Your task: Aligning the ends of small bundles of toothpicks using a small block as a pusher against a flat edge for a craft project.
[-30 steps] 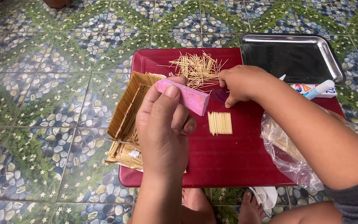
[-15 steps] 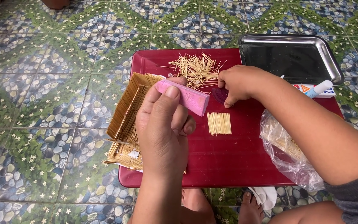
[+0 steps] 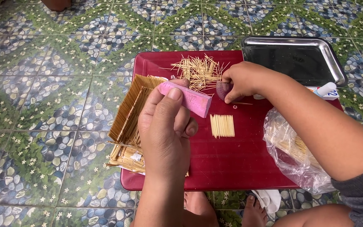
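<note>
My left hand (image 3: 164, 130) holds a pink rectangular block (image 3: 188, 98) raised over a dark red tray (image 3: 232, 168). My right hand (image 3: 242, 80) reaches across the tray, its fingers pinching a thin stick beside a dark round object (image 3: 222, 90). Its fingertips rest at the edge of a loose heap of toothpick-like sticks (image 3: 198, 71). A small neat row of cut sticks (image 3: 222, 125) lies flat on the tray below the right hand. A woven panel of sticks (image 3: 129, 122) stands angled at the tray's left edge, partly behind my left hand.
An empty steel tray (image 3: 299, 59) sits at the back right on the patterned pebble floor (image 3: 43, 105). A glue tube (image 3: 324, 90) lies beside it. A clear plastic bag (image 3: 293, 155) with more sticks lies under my right forearm. My bare feet (image 3: 253, 208) show below the red tray.
My right hand has shifted slightly toward the loose heap. The left hand still holds the pink block in the same place.
</note>
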